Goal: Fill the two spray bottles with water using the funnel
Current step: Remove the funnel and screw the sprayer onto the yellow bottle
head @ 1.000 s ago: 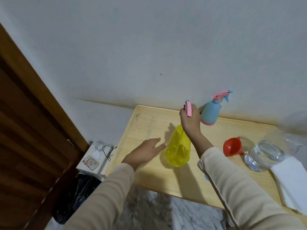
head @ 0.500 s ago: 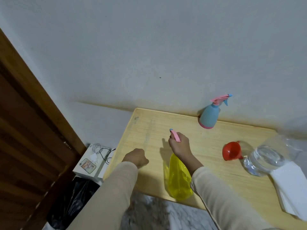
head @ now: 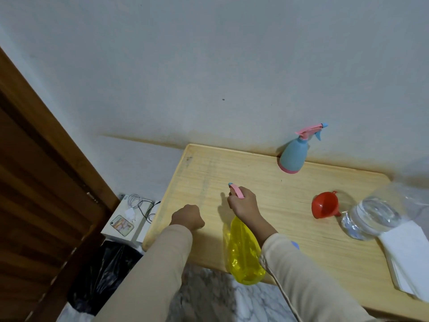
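The closest thing is the yellow spray bottle (head: 243, 252), at the near edge of the table (head: 267, 177). Its fat bottom shows past that edge, so I think it is lifted, but I cannot tell for sure. The right hand (head: 242, 204) holds it at the top, fingers wrapped tight round the neck, just under the pink spray head (head: 236, 190). Just left of the yellow bottle is the left hand (head: 188, 217). Its fingers are curled into a fist and hold nothing.

To the right of the yellow bottle, a bit further back, the red funnel (head: 323, 205) lies on its side. Further right of the yellow bottle is a clear jar of water (head: 369, 217), and further right again a pile of white napkins (head: 408, 252). Far behind the yellow bottle, by the wall, stands the blue spray bottle (head: 292, 156) with its top on.

I think the step now is to get the pink top off. To do it well, stand the yellow bottle flat on the table. Hold its belly with the left hand and twist the top with the right. Then the funnel can go in the hole.

A second ago the yellow bottle stood further back, and the left hand lay flat with its fingertips on it. Now the bottle has come nearer to the person, and the left hand has let go and closed up. The funnel, jar and blue bottle have not moved.
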A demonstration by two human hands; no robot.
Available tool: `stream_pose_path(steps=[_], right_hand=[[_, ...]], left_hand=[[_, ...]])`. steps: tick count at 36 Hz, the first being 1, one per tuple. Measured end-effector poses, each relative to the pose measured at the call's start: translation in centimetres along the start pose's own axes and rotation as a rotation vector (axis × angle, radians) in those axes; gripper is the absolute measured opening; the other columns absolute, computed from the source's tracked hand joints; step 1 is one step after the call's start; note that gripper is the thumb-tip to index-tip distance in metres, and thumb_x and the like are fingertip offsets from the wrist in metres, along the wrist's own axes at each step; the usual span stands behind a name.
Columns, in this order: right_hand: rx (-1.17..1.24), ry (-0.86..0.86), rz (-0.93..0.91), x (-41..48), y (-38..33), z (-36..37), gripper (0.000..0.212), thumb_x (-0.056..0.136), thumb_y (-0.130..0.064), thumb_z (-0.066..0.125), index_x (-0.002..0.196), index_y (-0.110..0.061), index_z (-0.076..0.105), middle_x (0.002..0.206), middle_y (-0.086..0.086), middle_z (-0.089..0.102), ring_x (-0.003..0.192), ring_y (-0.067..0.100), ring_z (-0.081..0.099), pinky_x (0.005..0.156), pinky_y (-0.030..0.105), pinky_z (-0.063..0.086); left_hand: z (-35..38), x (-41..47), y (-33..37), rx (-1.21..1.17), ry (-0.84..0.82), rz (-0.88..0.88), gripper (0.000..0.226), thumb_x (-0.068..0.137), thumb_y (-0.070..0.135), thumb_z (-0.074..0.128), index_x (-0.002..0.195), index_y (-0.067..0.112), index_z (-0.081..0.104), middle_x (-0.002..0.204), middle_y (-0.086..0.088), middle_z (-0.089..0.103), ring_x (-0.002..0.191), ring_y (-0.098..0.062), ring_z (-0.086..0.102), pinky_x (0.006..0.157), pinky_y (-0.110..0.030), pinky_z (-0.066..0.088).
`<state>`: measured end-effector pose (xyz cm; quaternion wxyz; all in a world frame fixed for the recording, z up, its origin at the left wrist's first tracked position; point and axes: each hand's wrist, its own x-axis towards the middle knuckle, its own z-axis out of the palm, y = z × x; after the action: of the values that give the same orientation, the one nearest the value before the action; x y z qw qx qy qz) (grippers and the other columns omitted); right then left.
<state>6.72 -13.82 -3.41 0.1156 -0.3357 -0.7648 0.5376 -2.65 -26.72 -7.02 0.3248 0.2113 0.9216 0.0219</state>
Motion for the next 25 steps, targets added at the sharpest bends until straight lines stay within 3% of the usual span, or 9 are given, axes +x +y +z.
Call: stream_pose_path(steps=[6,9,13,16,25], right_hand=[[-0.074,-0.049,-0.010,-0.1,-0.3,0.3,0.012,0.071,-0.014,0.041,0.066,-0.004,0.039,0.059,0.001,0.032,0.055,0.017,0.027,0.047,0.023,0.021],[-0.064,-0.055,0.015,0.1,0.0,0.5,0.016,0.079,-0.002,0.044,0.064,-0.006,0.039,0.063,0.006,0.038,0.059,0.019,0.032,0.052,0.028,0.024],[-0.045,-0.047,0.015,0.0,0.1,0.8,0.014,0.079,0.000,0.047,0.065,-0.004,0.048,0.069,0.014,0.045,0.065,0.023,0.040,0.059,0.030,0.030],[-0.034,-0.028,0.021,-0.1,0.2,1.0,0.013,0.078,0.001,0.049,0.065,-0.002,0.049,0.068,0.014,0.046,0.064,0.023,0.041,0.056,0.029,0.031],[-0.005,-0.006,0.023,-0.4,0.3,1.2,0.014,0.079,0.000,0.048,0.066,0.006,0.052,0.067,0.015,0.045,0.063,0.024,0.041,0.057,0.031,0.031]], left_hand=[[0.2,0.2,-0.1,-0.008,0.035,0.005,0.026,0.083,0.018,0.057,0.063,0.013,0.040,0.070,0.000,0.043,0.069,-0.022,0.049,0.050,-0.023,0.028],[0.2,0.3,-0.2,-0.013,0.047,0.005,0.027,0.083,0.017,0.056,0.063,0.013,0.039,0.069,0.000,0.042,0.058,-0.016,0.042,0.049,-0.023,0.027],[0.1,0.3,-0.2,-0.004,0.058,0.008,0.026,0.083,0.015,0.054,0.063,0.013,0.037,0.070,0.000,0.041,0.059,-0.017,0.042,0.050,-0.023,0.026],[0.1,0.3,-0.2,-0.002,0.058,0.012,0.026,0.084,0.016,0.055,0.064,0.013,0.039,0.070,0.000,0.042,0.069,-0.023,0.047,0.050,-0.023,0.027],[0.2,0.2,-0.4,-0.004,0.068,0.000,0.026,0.082,0.014,0.055,0.063,0.013,0.039,0.068,-0.001,0.043,0.056,-0.016,0.040,0.049,-0.023,0.027]])
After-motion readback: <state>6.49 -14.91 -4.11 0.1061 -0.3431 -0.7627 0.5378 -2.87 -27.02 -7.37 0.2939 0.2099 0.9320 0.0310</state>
